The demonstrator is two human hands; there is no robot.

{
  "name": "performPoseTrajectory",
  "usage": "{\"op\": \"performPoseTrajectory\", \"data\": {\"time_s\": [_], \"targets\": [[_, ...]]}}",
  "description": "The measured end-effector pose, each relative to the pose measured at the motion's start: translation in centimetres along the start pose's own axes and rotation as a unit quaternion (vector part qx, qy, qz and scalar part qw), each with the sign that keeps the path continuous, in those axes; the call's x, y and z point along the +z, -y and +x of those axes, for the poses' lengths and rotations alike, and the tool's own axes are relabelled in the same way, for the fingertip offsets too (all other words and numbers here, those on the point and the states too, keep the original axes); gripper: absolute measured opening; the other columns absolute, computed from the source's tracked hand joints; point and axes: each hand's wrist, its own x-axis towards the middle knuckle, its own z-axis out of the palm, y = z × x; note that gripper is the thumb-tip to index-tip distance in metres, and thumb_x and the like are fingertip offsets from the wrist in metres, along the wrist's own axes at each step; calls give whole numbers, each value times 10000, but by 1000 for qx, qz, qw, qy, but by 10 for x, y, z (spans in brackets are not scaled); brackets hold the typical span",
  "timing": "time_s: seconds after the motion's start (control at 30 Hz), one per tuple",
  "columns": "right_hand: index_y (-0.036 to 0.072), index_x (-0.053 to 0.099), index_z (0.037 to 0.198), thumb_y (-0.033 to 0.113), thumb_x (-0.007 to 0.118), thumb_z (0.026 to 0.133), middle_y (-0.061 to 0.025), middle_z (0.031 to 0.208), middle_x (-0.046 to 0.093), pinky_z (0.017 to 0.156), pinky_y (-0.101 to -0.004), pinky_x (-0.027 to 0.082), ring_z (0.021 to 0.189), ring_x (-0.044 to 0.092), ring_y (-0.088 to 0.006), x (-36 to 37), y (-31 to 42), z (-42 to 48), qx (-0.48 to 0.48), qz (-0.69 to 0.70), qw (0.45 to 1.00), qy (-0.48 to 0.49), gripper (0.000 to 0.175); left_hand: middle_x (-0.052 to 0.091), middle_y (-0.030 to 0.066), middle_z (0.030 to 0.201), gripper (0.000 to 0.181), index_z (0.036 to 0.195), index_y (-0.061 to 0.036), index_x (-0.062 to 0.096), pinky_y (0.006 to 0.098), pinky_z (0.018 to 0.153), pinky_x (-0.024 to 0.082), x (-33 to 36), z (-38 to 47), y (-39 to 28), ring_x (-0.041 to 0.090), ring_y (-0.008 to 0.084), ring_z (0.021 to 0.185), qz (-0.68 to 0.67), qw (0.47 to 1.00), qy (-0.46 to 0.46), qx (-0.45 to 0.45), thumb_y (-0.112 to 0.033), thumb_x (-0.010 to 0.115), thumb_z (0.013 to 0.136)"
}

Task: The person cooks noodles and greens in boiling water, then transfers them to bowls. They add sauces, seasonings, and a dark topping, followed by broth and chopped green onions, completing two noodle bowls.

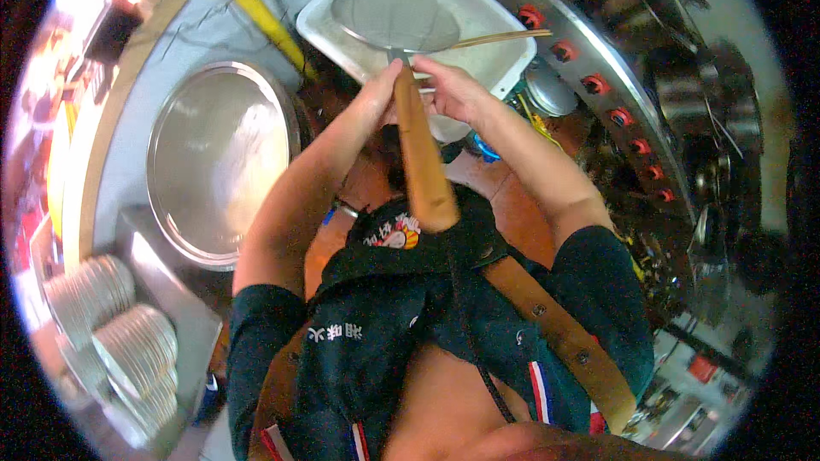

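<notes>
A round fine-mesh strainer (pixel 397 18) with a long wooden handle (pixel 424 160) is in front of me, its mesh over a white plastic tub (pixel 487 70). My left hand (pixel 383 95) grips the upper handle, thumb along its side near the metal neck. On the handle's other side is my right hand (pixel 456 91), thumb by the neck and fingers curled. Whether those fingers hold the handle is hard to see. The butt of the handle points back toward my chest. Thin wooden chopsticks (pixel 506 38) stick out from beside the mesh across the tub's right rim.
A large round metal vessel or lid (pixel 218 166) stands at left, with stacks of white plates (pixel 138 349) nearer me. Several red knobs (pixel 596 83) line the steel stove front (pixel 615 57) at right. A yellow pipe (pixel 256 9) runs along the wall. Below my hands is a white rounded object (pixel 448 129).
</notes>
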Motion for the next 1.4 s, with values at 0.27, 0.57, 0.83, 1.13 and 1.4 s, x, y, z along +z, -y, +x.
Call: {"op": "performPoseTrajectory", "data": {"time_s": [0.27, 0.57, 0.83, 1.13, 1.4], "targets": [[14, 562, 904, 128, 585, 724, -90, 732, 599, 528, -323, 469, 606, 575, -206, -68, -19, 5, 113, -248, 962, -5, 215, 543, 86, 727, 500, 1067, -58, 461, 287, 441, 462, 18, -34, 16, 563, 199, 532, 193, 971, 124, -63, -515, 383, 878], [67, 637, 863, 371, 540, 744, -112, 610, 605, 533, -382, 466, 567, 596, -250, -105, 107, 52, 95, -908, 408, -1, 340, 569, 87, 952, 334, 1156, -21, 500, 282, 734, 444, -51, -128, 12, 554, 176, 848, 247, 961, 110, 63, -242, 479, 907], [19, 573, 1017, 387, 533, 807, -130, 754, 629, 574, -351, 488, 536, 605, -232, -95, 314, 258, -299, -642, 605, -364, 425, 530, 63, 721, 299, 1170, 22, 454, 258, 560, 450, -71, -132, -53, 527, 139, 600, 92, 988, -124, -19, -102, 463, 898], [-39, 345, 1299, 317, 425, 893, -230, 1316, 382, 990, -426, 330, 1215, 366, -361, -126, 451, 394, -312, -619, 594, -407, 546, 545, 93, 748, 339, 1177, 46, 427, 277, 582, 470, -77, -109, -78, 551, 166, 627, 9, 968, -228, -100, -103, 479, 877], [-101, 463, 1178, 193, 391, 888, -266, 1280, 396, 975, -476, 304, 1169, 377, -390, -202, 499, 497, -157, -927, 155, -305, 419, 537, 69, 770, 356, 1197, 4, 419, 251, 632, 418, -82, -66, -87, 516, 143, 694, -14, 960, -244, -135, -156, 498, 888]]}}
